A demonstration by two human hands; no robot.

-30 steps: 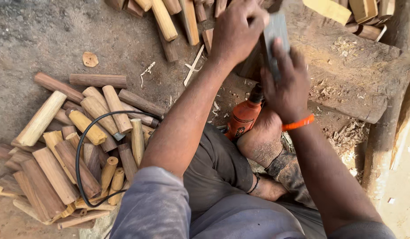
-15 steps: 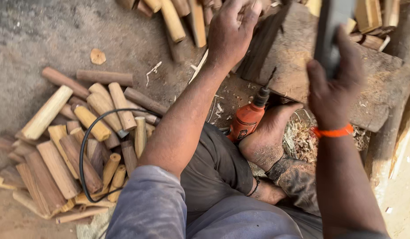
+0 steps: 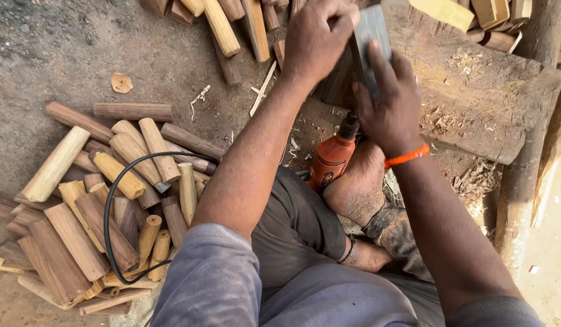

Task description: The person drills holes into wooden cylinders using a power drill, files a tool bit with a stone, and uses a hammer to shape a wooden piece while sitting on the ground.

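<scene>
- Worn wooden work block: broad, heavy-looking, steady as a rest.
- Pile of rounded wood billets on the ground, well left of the hands.
- Orange electric drill lies by the foot.
- Flat grey wood piece stands at the block's edge: stiff, likely light, best gripped along its long sides.
- Right hand wraps it from below; left hand clasps its top.

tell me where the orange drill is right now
In the head view the orange drill lies on the ground at centre, against the person's bare foot, just below the right hand.
</scene>
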